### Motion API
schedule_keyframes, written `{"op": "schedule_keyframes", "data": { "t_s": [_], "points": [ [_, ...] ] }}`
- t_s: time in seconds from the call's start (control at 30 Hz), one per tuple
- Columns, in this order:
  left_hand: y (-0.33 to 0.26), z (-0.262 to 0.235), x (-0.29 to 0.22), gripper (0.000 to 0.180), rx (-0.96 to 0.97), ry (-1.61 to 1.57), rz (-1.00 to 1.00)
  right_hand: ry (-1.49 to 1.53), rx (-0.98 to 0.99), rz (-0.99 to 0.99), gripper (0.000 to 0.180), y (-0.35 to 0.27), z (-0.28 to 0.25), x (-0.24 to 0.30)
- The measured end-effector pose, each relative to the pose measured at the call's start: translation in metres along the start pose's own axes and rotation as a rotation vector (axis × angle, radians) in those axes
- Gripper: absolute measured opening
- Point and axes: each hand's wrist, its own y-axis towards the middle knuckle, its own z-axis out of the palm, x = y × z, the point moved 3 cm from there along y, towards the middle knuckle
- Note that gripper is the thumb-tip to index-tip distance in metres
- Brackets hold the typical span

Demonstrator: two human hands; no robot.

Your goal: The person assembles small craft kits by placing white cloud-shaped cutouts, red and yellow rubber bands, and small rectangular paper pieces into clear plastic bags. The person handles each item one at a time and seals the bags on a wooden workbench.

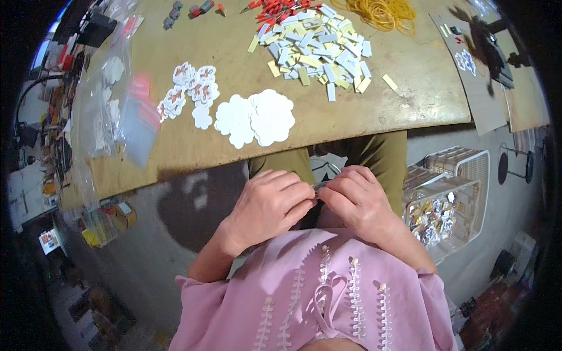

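Just off the table's near edge, above my lap, my left hand (pixel 266 202) and my right hand (pixel 360 202) meet with curled fingers. Pinched between their fingertips is a small, greyish, see-through thing (pixel 319 186); most of it is hidden, and its kind does not show. On the table beyond my hands lie large white scalloped cards (pixel 272 118) in overlapping piles. Left of these are small stacks of cloud-shaped cutouts (pixel 202 90) with a reddish-brown print. Neither hand touches the cards.
A heap of pale blue and yellow strips (pixel 316 50) covers the table's (pixel 410 108) far middle. Behind it lie red-handled pieces (pixel 284 9) and yellow rubber bands (pixel 380 13). Clear plastic bags (pixel 137 131) lie at left. White baskets (pixel 462 175) stand on the floor at right.
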Motion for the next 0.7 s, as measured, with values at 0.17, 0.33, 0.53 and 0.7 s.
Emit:
{"op": "schedule_keyframes", "data": {
  "t_s": [0.17, 0.33, 0.53, 0.7],
  "points": [
    [0.010, -0.003, -0.004, 0.010, 0.083, 0.048, 0.126, 0.068, 0.018, 0.103, 0.022, -0.008, -0.008, -0.005],
    [0.040, -0.014, -0.003, 0.014, 0.003, -0.057, 0.109, 0.105, 0.040, 0.164, 0.021, -0.019, -0.018, -0.010],
    [0.118, -0.038, 0.023, 0.023, -0.198, 0.285, 0.175, 0.146, -0.008, 0.171, 0.022, -0.028, -0.014, -0.014],
    [0.149, -0.036, 0.033, 0.016, -0.131, 0.346, 0.136, 0.171, -0.018, 0.241, 0.021, -0.037, -0.016, -0.017]
  ]
}}
